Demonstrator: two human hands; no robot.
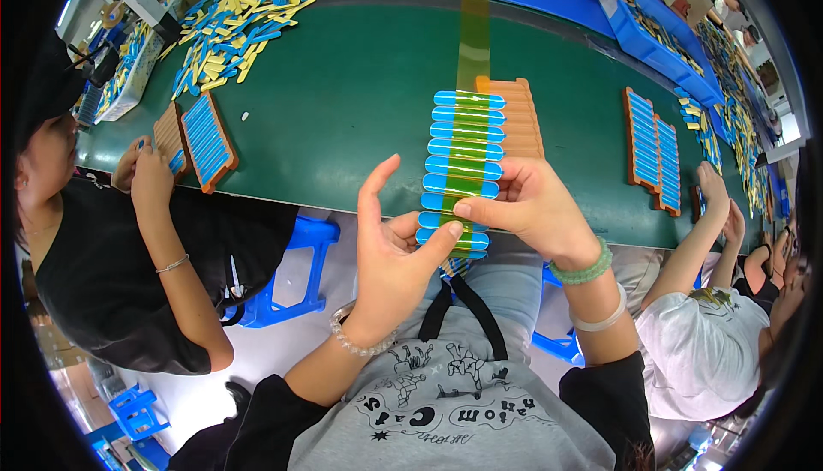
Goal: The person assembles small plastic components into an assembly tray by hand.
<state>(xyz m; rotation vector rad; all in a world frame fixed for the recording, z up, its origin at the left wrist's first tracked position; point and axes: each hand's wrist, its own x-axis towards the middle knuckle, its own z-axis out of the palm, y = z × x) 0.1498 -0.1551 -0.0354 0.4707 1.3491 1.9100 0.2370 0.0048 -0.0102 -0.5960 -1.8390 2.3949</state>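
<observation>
A row of short flat blue sticks with rounded ends (463, 150), looking like small nail files, is joined by a band of clear yellow-green tape (473, 34). The tape runs on from the far edge of the table. My right hand (536, 205) pinches the row's right side, thumb on top. Lower down, my left hand (394, 252) grips the left side between thumb and curled fingers, its index finger raised. The row's near end hangs past the table edge over my lap. Behind its far part lies an orange-brown ridged tray (521, 120), partly covered.
Blue and yellow sticks lie heaped (244, 25) at the far left of the green table (343, 111). Filled trays (208, 141) lie left, and others (653, 150) right. A blue bin (651, 34) stands far right. Co-workers sit on both sides, hands at their trays.
</observation>
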